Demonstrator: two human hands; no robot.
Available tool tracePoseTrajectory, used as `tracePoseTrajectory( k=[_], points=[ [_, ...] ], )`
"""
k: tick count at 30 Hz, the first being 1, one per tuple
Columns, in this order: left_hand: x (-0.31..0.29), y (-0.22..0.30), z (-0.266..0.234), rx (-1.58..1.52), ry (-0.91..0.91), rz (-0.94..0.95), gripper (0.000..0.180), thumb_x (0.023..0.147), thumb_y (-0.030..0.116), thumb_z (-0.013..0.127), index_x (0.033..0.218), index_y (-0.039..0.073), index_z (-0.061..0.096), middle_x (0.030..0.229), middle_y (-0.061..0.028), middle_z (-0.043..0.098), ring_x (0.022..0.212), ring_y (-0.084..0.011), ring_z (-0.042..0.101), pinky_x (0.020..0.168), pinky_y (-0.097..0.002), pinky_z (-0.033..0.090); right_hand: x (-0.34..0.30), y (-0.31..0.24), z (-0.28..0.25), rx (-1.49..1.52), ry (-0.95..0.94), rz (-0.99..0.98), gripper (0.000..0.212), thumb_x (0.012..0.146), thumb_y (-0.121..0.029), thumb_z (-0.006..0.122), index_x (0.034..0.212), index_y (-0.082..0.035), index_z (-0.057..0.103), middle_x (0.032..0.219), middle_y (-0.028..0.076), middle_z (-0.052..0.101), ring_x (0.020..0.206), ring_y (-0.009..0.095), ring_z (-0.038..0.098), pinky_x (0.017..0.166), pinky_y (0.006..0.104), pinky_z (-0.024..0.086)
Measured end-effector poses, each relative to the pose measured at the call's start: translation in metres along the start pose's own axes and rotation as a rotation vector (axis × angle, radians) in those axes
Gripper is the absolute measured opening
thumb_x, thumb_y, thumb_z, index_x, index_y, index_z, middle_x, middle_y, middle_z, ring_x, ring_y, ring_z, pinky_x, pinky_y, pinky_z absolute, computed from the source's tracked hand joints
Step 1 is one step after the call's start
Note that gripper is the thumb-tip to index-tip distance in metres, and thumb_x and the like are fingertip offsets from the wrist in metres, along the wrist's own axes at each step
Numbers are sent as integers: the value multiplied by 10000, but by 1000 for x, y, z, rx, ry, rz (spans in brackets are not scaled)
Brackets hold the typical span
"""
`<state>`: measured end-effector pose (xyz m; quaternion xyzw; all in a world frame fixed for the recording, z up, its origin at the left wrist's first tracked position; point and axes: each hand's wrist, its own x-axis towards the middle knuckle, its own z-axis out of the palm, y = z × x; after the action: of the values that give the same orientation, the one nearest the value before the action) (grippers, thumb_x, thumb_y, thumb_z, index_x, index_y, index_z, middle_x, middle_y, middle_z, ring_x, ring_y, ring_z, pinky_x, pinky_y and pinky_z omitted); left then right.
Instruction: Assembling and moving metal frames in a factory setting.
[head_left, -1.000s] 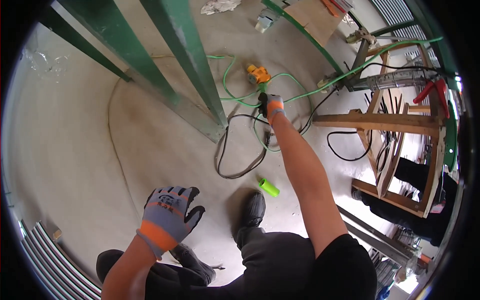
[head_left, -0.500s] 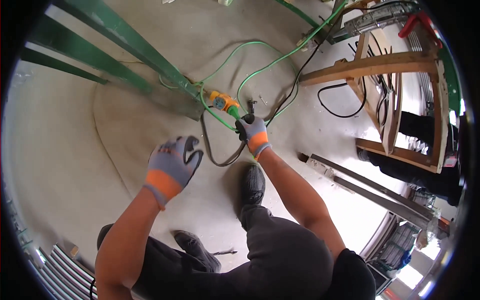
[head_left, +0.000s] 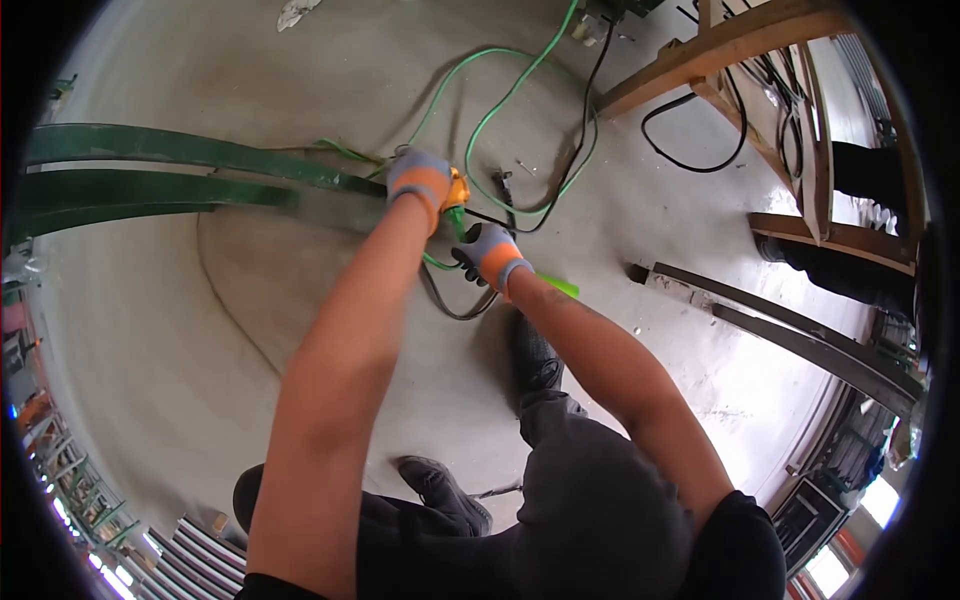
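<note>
My left hand [head_left: 421, 178], in a grey and orange work glove, is closed around an orange socket block [head_left: 459, 187]; its fingers are mostly hidden behind the back of the glove. From that block a green plug [head_left: 457, 222] runs down into my right hand [head_left: 488, 252], gloved alike and closed, with dark fingertips curled in. A bright green piece [head_left: 558, 285] shows beyond my right wrist; whether it joins the plug cannot be seen. Green cable [head_left: 478, 125] loops over the floor past both hands, and a black cable [head_left: 455, 314] curves below them.
Green steel legs [head_left: 180, 155] reach in from the left. A wooden frame [head_left: 740, 48] stands at the upper right, with another person's dark-clothed legs [head_left: 850, 275] behind it. Metal channels [head_left: 790, 330] lie on the right. A black cable end [head_left: 504, 182] rests on the floor.
My left hand has moved up and right from open air onto the orange block. My right hand stays at the green plug. The view has turned and shifted.
</note>
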<state>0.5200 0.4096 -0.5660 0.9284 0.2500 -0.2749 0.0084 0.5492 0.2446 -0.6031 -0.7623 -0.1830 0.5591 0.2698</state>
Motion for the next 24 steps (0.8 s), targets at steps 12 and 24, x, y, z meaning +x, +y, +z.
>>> tracePoseTrajectory(
  k=[12, 24],
  points=[
    [24, 27, 0, -646, -110, -495, 277, 890, 271, 588, 1071, 132, 744, 1133, -119, 718, 1034, -281, 699, 835, -383, 557, -5, -6, -10, 266, -74, -18, 188, 867, -207, 671, 866, -19, 670, 635, 50, 646, 454, 145, 583, 398, 299, 428],
    [37, -7, 8, -211, 57, -238, 279, 913, 225, 534, 1066, 123, 744, 1029, -131, 731, 943, -318, 704, 811, -436, 551, -7, -16, -32, 429, 24, -57, 142, 917, -165, 657, 931, -25, 671, 654, 55, 648, 446, 135, 560, 377, 257, 380]
  ],
)
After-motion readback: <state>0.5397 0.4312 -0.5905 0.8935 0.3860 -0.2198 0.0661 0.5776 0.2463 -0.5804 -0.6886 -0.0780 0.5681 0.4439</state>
